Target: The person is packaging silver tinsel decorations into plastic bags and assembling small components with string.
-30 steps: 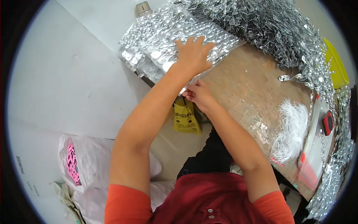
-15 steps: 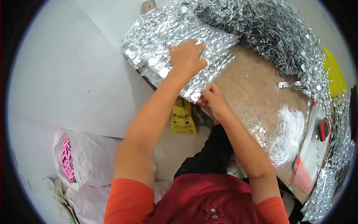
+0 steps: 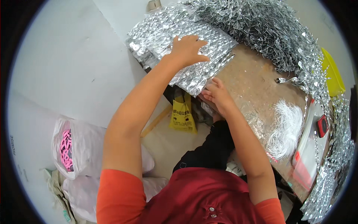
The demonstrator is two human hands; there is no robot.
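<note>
A stack of clear plastic sleeves filled with shiny silver foil strips, a silver packet (image 3: pixel 194 80) on top, lies on the far left part of the brown table. My left hand (image 3: pixel 188 50) is spread over the stack, fingers apart and holding nothing. By the packet's near corner is my right hand (image 3: pixel 218 95), its fingers loosely bent and apart; whether a fingertip touches the plastic is hard to see. Behind and to the right, a large heap of silver tinsel strands (image 3: pixel 257 33) curves along the table's far side.
On the brown table (image 3: pixel 253 82) lie a white string bundle (image 3: pixel 285 130), flat plastic bags (image 3: pixel 305 149) and a red-black gadget (image 3: pixel 322 126). A yellow basin (image 3: pixel 332 72) stands far right. A yellow bag (image 3: pixel 182 115) hangs below the edge. White sacks (image 3: pixel 87 149), one with pink pieces, sit lower left.
My right hand's fingers have loosened from their pinch at the packet's corner. My left hand stays over the stack, its thumb now lifted wider. The view has shifted slightly.
</note>
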